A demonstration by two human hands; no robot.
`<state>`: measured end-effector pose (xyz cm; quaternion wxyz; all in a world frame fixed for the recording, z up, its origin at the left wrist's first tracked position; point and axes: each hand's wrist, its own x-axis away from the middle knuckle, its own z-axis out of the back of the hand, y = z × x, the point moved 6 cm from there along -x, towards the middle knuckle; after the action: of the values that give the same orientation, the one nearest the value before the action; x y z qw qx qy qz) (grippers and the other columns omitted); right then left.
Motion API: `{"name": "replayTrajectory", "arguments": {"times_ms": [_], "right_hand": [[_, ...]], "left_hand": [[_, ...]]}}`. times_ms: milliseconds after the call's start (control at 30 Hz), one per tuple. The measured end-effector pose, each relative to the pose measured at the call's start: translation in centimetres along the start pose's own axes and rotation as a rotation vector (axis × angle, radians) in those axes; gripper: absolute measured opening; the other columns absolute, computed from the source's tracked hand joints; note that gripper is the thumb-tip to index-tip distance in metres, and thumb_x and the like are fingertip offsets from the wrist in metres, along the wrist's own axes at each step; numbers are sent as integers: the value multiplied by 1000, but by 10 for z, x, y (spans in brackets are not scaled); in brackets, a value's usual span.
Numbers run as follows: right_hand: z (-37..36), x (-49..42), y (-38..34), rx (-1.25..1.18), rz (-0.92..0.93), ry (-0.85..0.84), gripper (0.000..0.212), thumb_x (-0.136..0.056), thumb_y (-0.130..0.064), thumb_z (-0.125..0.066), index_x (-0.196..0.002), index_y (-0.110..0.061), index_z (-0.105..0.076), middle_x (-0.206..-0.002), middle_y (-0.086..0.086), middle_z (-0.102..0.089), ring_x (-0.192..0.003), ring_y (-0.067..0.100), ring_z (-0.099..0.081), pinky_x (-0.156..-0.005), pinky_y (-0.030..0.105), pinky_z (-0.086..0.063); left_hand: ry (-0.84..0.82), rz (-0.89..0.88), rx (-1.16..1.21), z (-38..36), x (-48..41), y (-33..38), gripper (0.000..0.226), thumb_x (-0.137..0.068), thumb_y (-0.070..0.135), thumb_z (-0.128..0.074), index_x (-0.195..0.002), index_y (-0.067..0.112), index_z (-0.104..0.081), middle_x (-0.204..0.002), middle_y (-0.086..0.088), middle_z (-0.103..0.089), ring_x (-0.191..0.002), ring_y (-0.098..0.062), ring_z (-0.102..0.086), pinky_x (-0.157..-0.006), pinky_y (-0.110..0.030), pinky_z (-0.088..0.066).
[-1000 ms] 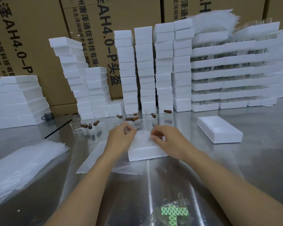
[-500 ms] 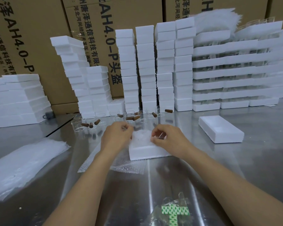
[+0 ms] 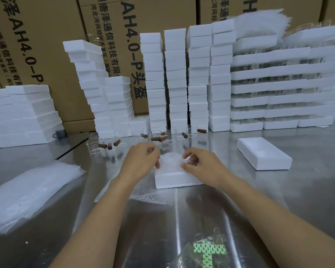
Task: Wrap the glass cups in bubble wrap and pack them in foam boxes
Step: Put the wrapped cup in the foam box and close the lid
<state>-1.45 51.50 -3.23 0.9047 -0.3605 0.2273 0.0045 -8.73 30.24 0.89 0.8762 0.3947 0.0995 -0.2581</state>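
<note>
- Table (image 3: 307, 190), steel, w/ foam stacks (image 3: 174, 78) at back – same as 1 s ago; view only tips a bit nearer.
- Foam box (image 3: 177, 178) sits centre, open side up, on loose bubble wrap sheet (image 3: 143, 196); hasn't shifted.
- Wrapped cup (image 3: 171, 161) now lower in the box vs 1 s ago, so packing step looks nearly done; lid prob. next.
- Left hand (image 3: 141, 161): fingers curled, pressed together on the wrap's left edge, pushing in.
- Right hand (image 3: 201, 165): thumb + fingertips pinching wrap at the right side.
- Bare glass cups (image 3: 157, 136) wait just behind.
</note>
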Motion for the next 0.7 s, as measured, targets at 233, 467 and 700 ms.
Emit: {"name": "replayTrajectory", "arguments": {"times_ms": [233, 467, 700], "right_hand": [[1, 1, -1, -9, -3, -1, 43, -72, -73, -57, -104, -45, -64, -93, -15, -68, -85, 1, -64, -71, 20, -45], [2, 2, -2, -5, -12, -5, 40, -73, -73, -59, -103, -46, -64, -93, -16, -68, -86, 0, -64, -72, 20, -45], [7, 4, -2, -39, -28, -9, 26, -81, -60, -70, -100, -44, -67, -95, -13, -69, -88, 1, -65, -75, 20, -45]], "left_hand": [[-37, -32, 3, 1, -1, -2, 33, -98, 32, -45, -76, 24, -68, -71, 10, -78, -62, -15, -65, -61, -47, -57], [-4, -55, -38, 8, -1, -3, 29, -88, 33, -57, -68, 26, -76, -70, 13, -71, -48, -2, -51, -58, -29, -41], [-171, -20, -20, 3, -3, -10, 28, -89, 20, -67, -67, 30, -83, -77, 7, -74, -50, 1, -55, -55, -21, -41]]}}
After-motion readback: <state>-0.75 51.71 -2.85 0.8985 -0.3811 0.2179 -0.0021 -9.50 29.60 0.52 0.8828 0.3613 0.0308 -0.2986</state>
